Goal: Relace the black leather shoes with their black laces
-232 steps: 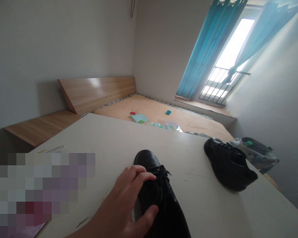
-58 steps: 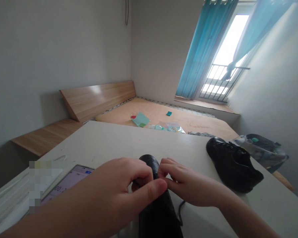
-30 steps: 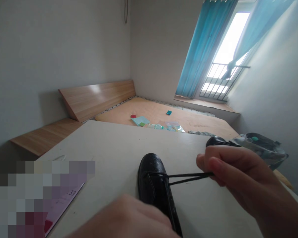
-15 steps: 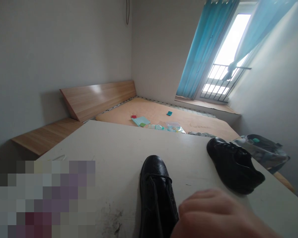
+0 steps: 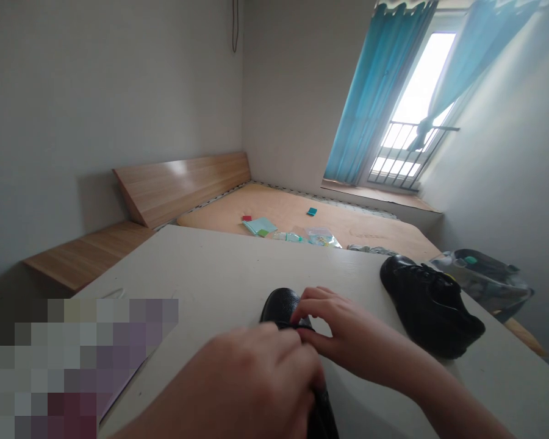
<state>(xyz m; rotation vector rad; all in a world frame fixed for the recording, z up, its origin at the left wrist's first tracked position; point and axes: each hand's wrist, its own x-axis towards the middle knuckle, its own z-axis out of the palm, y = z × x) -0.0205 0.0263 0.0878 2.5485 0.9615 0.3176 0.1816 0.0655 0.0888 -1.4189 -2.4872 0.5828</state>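
The shoe [image 5: 281, 302] lay toe-away by the counter's [image 5: 210, 268] near edge, where both hands, parted a moment earlier, had met again over it, left hand [image 5: 256, 378] curled around it, right hand [image 5: 343, 332] pinching its lacing, so lacing work continued.

Beyond your white counter [image 5: 201, 262] you face plain grey walls [image 5: 96, 91], a bare wooden bed platform [image 5: 348, 222] with its headboard [image 5: 183, 183] against the left wall, and a bright window [image 5: 421, 91] with a metal railing [image 5: 398, 158], flanked by blue curtains [image 5: 375, 91] and letting in daylight.
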